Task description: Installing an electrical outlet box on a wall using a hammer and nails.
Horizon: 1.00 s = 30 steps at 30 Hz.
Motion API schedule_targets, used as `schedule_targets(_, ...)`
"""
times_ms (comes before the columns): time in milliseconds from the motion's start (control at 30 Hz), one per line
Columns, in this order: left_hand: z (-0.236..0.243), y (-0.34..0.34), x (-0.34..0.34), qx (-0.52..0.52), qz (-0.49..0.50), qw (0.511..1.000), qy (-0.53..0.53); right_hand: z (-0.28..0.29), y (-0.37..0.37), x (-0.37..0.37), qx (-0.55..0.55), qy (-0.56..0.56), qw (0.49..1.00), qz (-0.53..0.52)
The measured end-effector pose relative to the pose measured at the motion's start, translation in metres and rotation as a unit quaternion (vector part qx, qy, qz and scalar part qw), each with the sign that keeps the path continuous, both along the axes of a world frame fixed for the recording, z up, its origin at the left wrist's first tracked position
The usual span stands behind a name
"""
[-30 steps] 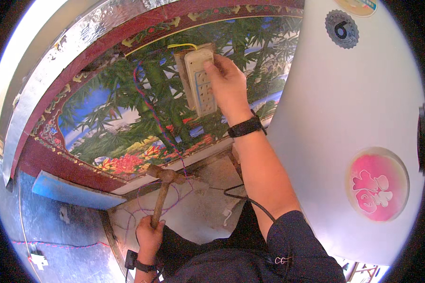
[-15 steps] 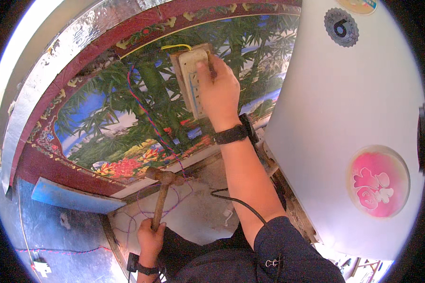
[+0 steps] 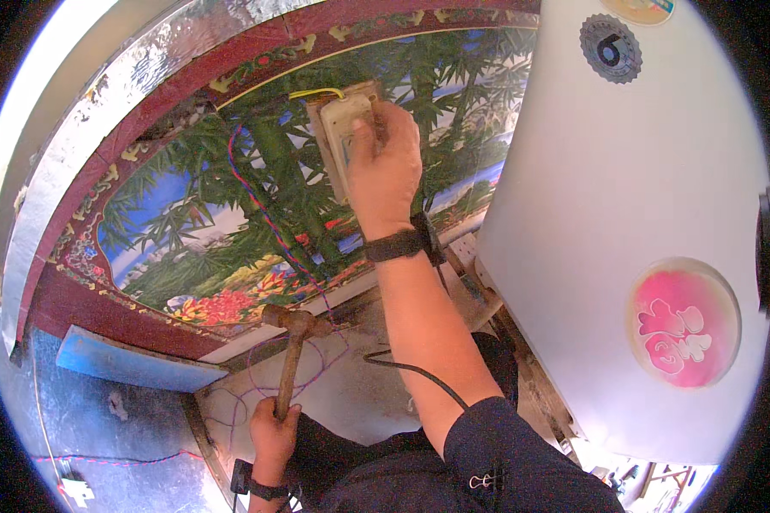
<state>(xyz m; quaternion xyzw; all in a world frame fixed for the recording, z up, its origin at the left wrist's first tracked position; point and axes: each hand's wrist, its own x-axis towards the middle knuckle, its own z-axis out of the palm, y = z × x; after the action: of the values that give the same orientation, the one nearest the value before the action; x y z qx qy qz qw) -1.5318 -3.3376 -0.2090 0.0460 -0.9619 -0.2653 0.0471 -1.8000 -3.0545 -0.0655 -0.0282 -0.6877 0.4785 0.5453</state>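
Note:
High on the painted wall panel, my right hand [image 3: 387, 175] is closed on an off-white power strip [image 3: 342, 111], thumb across its front and fingers around its right edge. Most of the socket face is hidden behind the hand. A brown wooden board [image 3: 316, 126] shows behind the strip, and a yellow wire [image 3: 315, 92] runs into its top end. Low down, my left hand [image 3: 274, 436] grips the wooden handle of a hammer [image 3: 291, 350], head up, held in front of the wall's base.
A twisted red-and-blue wire [image 3: 261, 205] hangs down the panel into loose loops [image 3: 231, 402]. To the right stands a large white appliance [image 3: 573, 222] with round stickers. A blue curved strip [image 3: 137, 359] lies at lower left. A black cable [image 3: 415, 368] passes by my right forearm.
My right hand and forearm have shifted slightly left and now cover more of the power strip's face. My left hand and the hammer have stayed nearly still.

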Motion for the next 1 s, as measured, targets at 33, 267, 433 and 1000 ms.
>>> schedule_targets(33,0.003,0.003,0.0,0.004,0.005,1.0,-0.006,0.0,-0.003,0.0,-0.021,0.01,1.0,0.008)
schedule_targets(267,0.002,0.001,0.001,-0.024,0.0,0.999,-0.027,-0.008,-0.011,-0.005,-0.033,0.07,0.997,0.0)
schedule_targets(433,0.002,0.003,0.002,-0.032,0.01,0.998,-0.046,-0.005,-0.011,0.0,-0.01,0.054,0.998,-0.011)
schedule_targets(1000,-0.007,0.0,0.011,-0.001,0.014,0.999,-0.048,0.001,-0.001,-0.004,0.044,0.047,0.998,-0.024)
